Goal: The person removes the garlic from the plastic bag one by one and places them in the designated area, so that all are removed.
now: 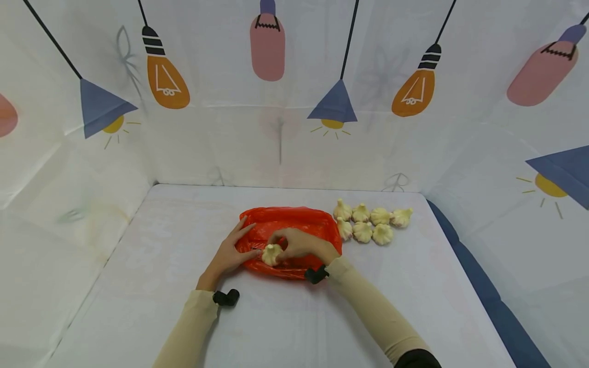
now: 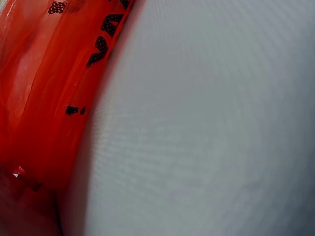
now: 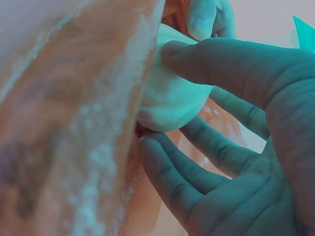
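Observation:
A red plastic bag (image 1: pixel 294 214), spread in a shallow tray-like shape, lies on the white table. My right hand (image 1: pixel 299 243) reaches over it from the right and pinches a garlic bulb (image 1: pixel 271 254) between thumb and fingers. In the right wrist view, the thumb presses one side of the garlic bulb (image 3: pixel 177 98), with fingertips beneath. My left hand (image 1: pixel 232 250) rests at the bag's left rim with fingers spread; its thumb points toward the bulb. Black print shows on the bag (image 2: pixel 54 108) in the left wrist view.
Several more garlic bulbs (image 1: pixel 362 231) stand in two rows just right of the bag. White sheeting printed with lamps (image 1: pixel 333 105) and light bulbs rises around the table (image 1: pixel 276 327). Dark blue fabric (image 1: pixel 474 266) runs along the table's right edge.

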Tool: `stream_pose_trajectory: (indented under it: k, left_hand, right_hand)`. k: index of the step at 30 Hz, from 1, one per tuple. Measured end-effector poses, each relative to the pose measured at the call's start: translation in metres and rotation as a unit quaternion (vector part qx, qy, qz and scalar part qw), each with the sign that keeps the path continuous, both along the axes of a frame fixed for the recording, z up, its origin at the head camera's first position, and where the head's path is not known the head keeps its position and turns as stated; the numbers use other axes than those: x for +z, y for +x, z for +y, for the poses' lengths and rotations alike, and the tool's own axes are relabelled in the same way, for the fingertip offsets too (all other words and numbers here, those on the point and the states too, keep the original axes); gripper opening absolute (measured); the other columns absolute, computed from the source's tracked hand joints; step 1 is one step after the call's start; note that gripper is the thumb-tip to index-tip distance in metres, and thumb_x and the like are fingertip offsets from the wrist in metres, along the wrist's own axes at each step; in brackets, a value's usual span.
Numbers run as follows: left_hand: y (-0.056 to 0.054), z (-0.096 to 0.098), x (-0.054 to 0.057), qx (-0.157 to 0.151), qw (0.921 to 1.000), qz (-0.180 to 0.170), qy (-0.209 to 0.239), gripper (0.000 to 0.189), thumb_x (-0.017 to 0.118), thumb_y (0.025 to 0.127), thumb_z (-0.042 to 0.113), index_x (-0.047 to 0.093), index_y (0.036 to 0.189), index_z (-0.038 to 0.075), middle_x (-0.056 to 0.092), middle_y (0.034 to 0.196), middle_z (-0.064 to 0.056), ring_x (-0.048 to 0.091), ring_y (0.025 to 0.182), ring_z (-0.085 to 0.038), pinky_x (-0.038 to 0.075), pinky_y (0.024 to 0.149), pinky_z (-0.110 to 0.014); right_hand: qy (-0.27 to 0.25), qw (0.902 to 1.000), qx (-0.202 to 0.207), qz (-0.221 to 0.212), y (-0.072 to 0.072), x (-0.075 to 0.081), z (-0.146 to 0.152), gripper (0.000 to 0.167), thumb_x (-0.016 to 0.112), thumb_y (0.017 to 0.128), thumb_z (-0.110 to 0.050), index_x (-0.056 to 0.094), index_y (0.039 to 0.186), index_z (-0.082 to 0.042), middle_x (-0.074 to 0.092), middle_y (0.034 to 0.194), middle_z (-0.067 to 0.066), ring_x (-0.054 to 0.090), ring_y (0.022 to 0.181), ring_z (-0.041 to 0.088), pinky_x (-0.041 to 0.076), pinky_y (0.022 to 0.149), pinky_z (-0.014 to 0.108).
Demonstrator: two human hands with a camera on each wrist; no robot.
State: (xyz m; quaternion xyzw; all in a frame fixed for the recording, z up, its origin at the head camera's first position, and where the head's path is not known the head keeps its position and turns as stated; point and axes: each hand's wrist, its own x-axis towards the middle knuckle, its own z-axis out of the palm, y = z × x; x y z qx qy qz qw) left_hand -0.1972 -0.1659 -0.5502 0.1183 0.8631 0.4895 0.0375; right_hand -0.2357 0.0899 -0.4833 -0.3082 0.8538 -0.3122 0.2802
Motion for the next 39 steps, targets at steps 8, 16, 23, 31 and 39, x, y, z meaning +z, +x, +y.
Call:
stream_pose_trajectory:
  k: [8, 16, 23, 31, 39]
  left_hand:
    - [0.0, 0.001, 0.001, -0.001, 1.0, -0.004, 0.005, 0.085, 0.083, 0.084, 0.047, 0.046, 0.157, 0.025, 0.015, 0.174, 0.003, 0.014, 0.159, -0.038, 0.021, 0.121, -0.071]
    - [0.0, -0.001, 0.0, -0.004, 0.9999, -0.005, 0.013, 0.084, 0.083, 0.084, 0.046, 0.046, 0.157, 0.024, 0.017, 0.174, 0.002, 0.014, 0.159, -0.038, 0.021, 0.121, -0.071]
    - [0.002, -0.003, 0.001, 0.006, 0.9999, -0.012, 0.008, 0.082, 0.081, 0.087, 0.044, 0.045, 0.157, 0.024, 0.018, 0.173, 0.0, 0.015, 0.159, -0.04, 0.022, 0.121, -0.069]
    - [0.006, -0.002, 0.002, 0.012, 0.9999, -0.008, 0.0, 0.082, 0.078, 0.089, 0.046, 0.043, 0.158, 0.022, 0.017, 0.174, 0.003, 0.015, 0.159, -0.038, 0.023, 0.122, -0.068]
    - [0.009, 0.0, 0.0, 0.027, 0.9996, -0.002, 0.007, 0.081, 0.079, 0.088, 0.044, 0.045, 0.157, 0.018, 0.019, 0.173, -0.004, 0.016, 0.159, -0.039, 0.022, 0.122, -0.068]
  right_hand:
    - [-0.02, 0.9998, -0.001, 0.005, -0.001, -0.002, 0.003, 0.032, 0.082, 0.088, -0.024, 0.069, 0.117, -0.024, 0.066, 0.11, -0.009, 0.061, 0.1, 0.017, 0.055, 0.084, 0.028]
    - [-0.052, 0.9981, -0.021, 0.026, -0.001, 0.003, 0.01, 0.035, 0.078, 0.089, -0.021, 0.067, 0.123, -0.02, 0.067, 0.122, -0.005, 0.063, 0.108, 0.018, 0.056, 0.092, 0.032]
    - [-0.103, 0.9933, -0.049, 0.017, 0.0, 0.012, 0.019, 0.038, 0.074, 0.091, -0.019, 0.066, 0.128, -0.019, 0.065, 0.131, -0.001, 0.065, 0.118, 0.021, 0.056, 0.101, 0.036]
    - [-0.174, 0.9789, -0.105, 0.018, 0.002, 0.023, 0.034, 0.042, 0.078, 0.09, -0.02, 0.064, 0.129, -0.015, 0.065, 0.131, 0.004, 0.064, 0.122, 0.025, 0.058, 0.099, 0.038]
    - [-0.205, 0.961, -0.179, 0.049, 0.011, 0.026, 0.048, 0.043, 0.079, 0.089, -0.022, 0.064, 0.129, -0.018, 0.067, 0.128, 0.004, 0.067, 0.117, 0.025, 0.058, 0.096, 0.04]
